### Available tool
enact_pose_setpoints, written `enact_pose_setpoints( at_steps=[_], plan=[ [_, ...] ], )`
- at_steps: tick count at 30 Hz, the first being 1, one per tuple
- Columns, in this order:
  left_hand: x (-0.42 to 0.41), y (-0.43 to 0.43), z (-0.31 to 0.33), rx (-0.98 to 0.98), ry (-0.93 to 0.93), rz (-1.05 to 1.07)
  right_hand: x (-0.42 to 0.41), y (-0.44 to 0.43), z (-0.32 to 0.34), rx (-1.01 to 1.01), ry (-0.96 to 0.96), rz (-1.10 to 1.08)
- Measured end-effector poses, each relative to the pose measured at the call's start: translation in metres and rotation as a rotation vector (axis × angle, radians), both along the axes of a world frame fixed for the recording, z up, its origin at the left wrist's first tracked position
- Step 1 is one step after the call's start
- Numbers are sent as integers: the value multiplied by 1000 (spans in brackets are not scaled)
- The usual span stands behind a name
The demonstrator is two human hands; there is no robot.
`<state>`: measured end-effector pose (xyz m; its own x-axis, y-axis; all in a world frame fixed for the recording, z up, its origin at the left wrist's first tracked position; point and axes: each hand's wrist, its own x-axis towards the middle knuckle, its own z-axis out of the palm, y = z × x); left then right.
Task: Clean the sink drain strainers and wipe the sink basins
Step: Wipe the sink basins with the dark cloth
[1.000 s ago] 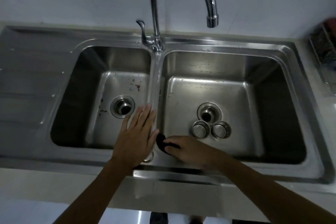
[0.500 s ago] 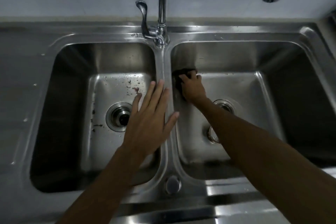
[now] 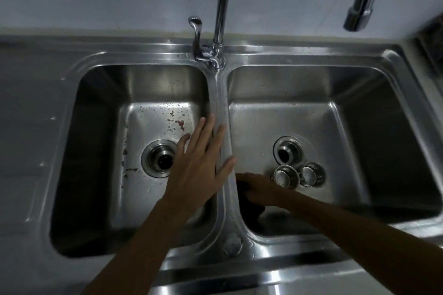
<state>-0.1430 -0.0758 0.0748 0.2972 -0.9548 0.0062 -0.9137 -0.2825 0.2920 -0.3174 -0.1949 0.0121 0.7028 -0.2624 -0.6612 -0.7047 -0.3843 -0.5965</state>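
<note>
Stainless-steel cup-shaped drain strainers [image 3: 286, 176] lie side by side on the floor of the right steel basin [image 3: 311, 117], just beside its open drain [image 3: 288, 151]. Next to them the right hand [image 3: 261, 189] presses a dark pad [image 3: 254, 211] into the near left corner; whether its grip curls round it I cannot tell. The left hand [image 3: 201, 165], grip wide and flat, rests on the steel divider [image 3: 223, 108].

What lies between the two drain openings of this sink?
The head view shows the divider ridge between the basins, with the left hand spread flat over it.
</note>
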Motion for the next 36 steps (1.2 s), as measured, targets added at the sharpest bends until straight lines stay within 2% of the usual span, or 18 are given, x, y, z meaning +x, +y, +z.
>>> enact_pose_setpoints(
  at_steps=[2, 3, 5, 8, 12, 15, 18, 20, 22, 27, 28, 30, 31, 33, 36],
  plan=[
    [-6, 9, 0, 5, 9, 20, -5, 4, 18, 354, 4, -349],
    [-9, 16, 0, 12, 24, 31, -9, 6, 26, 462, -44, -494],
    [-14, 31, 1, 31, 72, 50, -17, 12, 43, 557, -176, -658],
    [-21, 50, 9, 30, 94, 75, -20, 19, 83, 499, -393, -699],
    [-17, 65, 21, 49, 78, 55, 2, 35, 137, 306, -522, -444],
    [9, 94, 27, 197, 21, 57, 51, 66, 137, -9, -492, 55],
    [43, 138, 22, 395, -171, 180, 95, 106, 102, -46, -328, 358],
    [68, 162, 22, 383, -260, 316, 119, 127, 74, -44, -173, 492],
    [93, 173, 22, 376, -341, 355, 138, 140, 51, -22, -86, 580],
    [153, 175, 18, 297, -311, 363, 180, 170, 2, 28, -118, 717],
    [163, 171, 16, 276, -304, 354, 186, 176, -10, -18, -144, 775],
    [180, 158, 14, 225, -274, 352, 193, 180, -34, -299, -201, 948],
    [189, 148, 13, 197, -244, 379, 196, 176, -45, -452, -240, 981],
    [201, 133, 14, 133, -179, 506, 205, 164, -60, -644, -302, 882],
    [212, 123, 11, 57, -152, 660, 251, 145, -73, -723, -289, 551]
  ],
)
